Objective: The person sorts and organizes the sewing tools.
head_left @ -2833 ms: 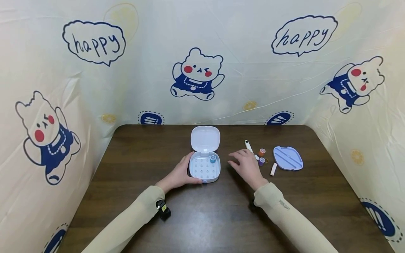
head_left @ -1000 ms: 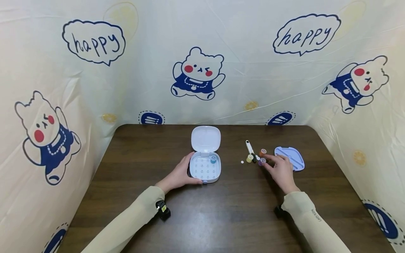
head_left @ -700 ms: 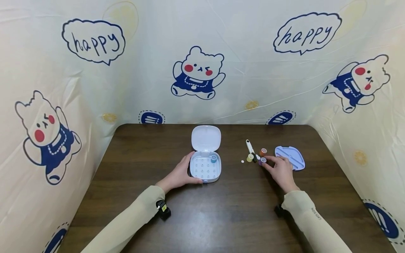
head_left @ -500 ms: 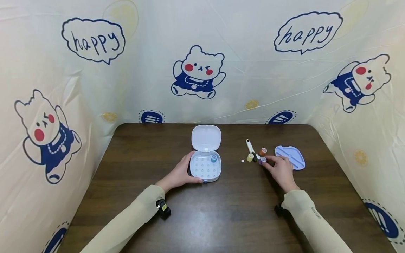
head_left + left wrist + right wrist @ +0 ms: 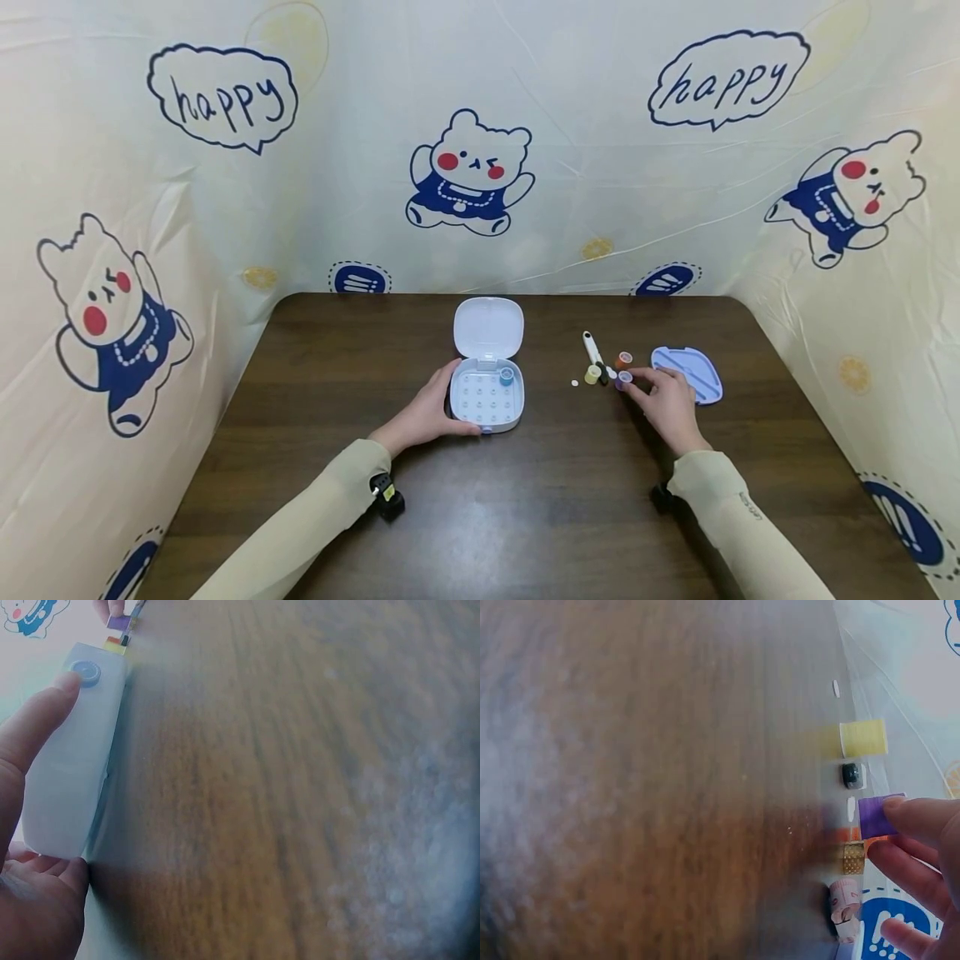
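Note:
My left hand (image 5: 426,407) grips the left side of a white sewing box (image 5: 501,427), its thumb at the front latch (image 5: 87,673). The box's lid (image 5: 489,327) stands raised behind it. One blue thread spool (image 5: 506,377) sits in the back right of the box, among rows of small pegs. To the right, my right hand (image 5: 670,412) pinches a purple thread spool (image 5: 874,817) between thumb and fingers. Beside it are an orange spool (image 5: 624,360) and, further left, an upright yellow spool (image 5: 864,738).
A slim white-handled tool (image 5: 590,343) lies behind the spools. Near the purple spool are a gold thimble (image 5: 853,858), a rolled tape measure (image 5: 844,897) and a small black piece (image 5: 851,775). A white button (image 5: 575,383) lies furthest left. Beyond my right hand rests a lavender tray (image 5: 701,377).
From 2.8 s ago my right hand has moved right to the purple spool, uncovering the yellow spool and white button. Over the last second both hands stay nearly still.

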A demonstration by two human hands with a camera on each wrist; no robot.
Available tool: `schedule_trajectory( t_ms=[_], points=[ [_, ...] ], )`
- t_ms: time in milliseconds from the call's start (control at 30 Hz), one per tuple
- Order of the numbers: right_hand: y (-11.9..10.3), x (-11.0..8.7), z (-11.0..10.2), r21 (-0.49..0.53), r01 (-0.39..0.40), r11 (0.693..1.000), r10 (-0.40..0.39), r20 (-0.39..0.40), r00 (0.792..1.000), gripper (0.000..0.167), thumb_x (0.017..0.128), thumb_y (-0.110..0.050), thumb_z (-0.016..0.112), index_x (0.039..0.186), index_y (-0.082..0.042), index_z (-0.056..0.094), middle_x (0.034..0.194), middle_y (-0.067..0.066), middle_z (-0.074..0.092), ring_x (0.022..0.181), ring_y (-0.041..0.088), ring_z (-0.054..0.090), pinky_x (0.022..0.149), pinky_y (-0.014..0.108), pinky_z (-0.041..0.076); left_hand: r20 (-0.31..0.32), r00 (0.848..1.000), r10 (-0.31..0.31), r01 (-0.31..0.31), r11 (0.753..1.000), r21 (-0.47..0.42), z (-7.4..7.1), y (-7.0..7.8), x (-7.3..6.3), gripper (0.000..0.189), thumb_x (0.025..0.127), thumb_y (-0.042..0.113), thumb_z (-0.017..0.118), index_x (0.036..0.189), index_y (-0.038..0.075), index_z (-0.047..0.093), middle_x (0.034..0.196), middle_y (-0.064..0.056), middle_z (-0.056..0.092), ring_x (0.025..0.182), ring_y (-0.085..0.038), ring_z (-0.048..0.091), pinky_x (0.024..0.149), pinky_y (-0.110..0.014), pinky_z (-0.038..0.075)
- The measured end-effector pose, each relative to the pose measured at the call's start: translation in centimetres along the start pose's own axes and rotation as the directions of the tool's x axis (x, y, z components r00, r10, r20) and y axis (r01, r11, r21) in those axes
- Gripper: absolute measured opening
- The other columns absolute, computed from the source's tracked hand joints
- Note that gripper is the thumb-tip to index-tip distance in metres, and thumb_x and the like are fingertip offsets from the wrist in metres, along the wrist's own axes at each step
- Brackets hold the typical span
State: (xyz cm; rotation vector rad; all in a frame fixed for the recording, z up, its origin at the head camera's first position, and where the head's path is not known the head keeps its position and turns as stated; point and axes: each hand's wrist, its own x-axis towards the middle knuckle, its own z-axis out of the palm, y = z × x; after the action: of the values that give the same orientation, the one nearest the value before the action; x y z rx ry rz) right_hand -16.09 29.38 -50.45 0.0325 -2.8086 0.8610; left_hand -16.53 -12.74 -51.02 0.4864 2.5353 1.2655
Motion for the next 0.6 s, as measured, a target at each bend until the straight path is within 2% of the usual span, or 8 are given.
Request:
schedule_trajectory(
  t_ms=[100, 167, 333, 600],
  points=[
    [-0.1, 0.0, 0.0, 0.009, -0.012, 1.0, 0.012, 0.001, 1.0, 0.031, 0.094, -0.021, 0.079, 0.119, -0.003, 0.076, 0.103, 0.021, 0.075, 0.128, 0.05, 0.045, 0.103, 0.067, 0.028, 0.001, 1.0, -0.002, 0.002, 1.0, 0.003, 0.0, -0.1, 0.0, 0.127, 0.074, 0.045, 0.095, 0.166, 0.01, 0.015, 0.166, -0.018, 0.026, 0.151, -0.034, 0.032, 0.121, -0.055, 0.03],
    [-0.2, 0.0, 0.0, 0.012, -0.019, 1.0, 0.019, -0.001, 1.0, 0.03, 0.095, -0.02, 0.078, 0.119, -0.003, 0.076, 0.112, 0.022, 0.074, 0.131, 0.05, 0.044, 0.105, 0.068, 0.026, 0.003, 1.0, -0.002, 0.002, 1.0, 0.002, 0.0, -0.1, 0.1, 0.128, 0.074, 0.045, 0.095, 0.166, 0.01, 0.015, 0.166, -0.018, 0.026, 0.151, -0.034, 0.032, 0.121, -0.055, 0.03],
    [-0.5, -0.2, 0.0, 0.022, -0.019, 1.0, 0.019, -0.01, 1.0, 0.03, 0.095, -0.02, 0.078, 0.119, -0.002, 0.076, 0.112, 0.021, 0.075, 0.135, 0.048, 0.042, 0.108, 0.068, 0.025, 0.002, 1.0, 0.001, -0.001, 1.0, -0.004, -0.1, -0.1, 0.1, 0.128, 0.074, 0.046, 0.095, 0.166, 0.01, 0.015, 0.166, -0.018, 0.027, 0.151, -0.034, 0.033, 0.121, -0.056, 0.031],
    [-1.1, -0.2, -0.3, 0.037, 0.027, 0.999, -0.026, -0.042, 0.999, 0.027, 0.093, -0.016, 0.08, 0.116, -0.002, 0.077, 0.106, 0.021, 0.076, 0.135, 0.049, 0.043, 0.107, 0.071, 0.024, 0.003, 1.0, -0.007, 0.007, 1.0, -0.01, 0.0, -0.2, 0.1, 0.129, 0.073, 0.046, 0.095, 0.166, 0.009, 0.014, 0.166, -0.018, 0.027, 0.151, -0.034, 0.033, 0.121, -0.056, 0.03]
  ],
)
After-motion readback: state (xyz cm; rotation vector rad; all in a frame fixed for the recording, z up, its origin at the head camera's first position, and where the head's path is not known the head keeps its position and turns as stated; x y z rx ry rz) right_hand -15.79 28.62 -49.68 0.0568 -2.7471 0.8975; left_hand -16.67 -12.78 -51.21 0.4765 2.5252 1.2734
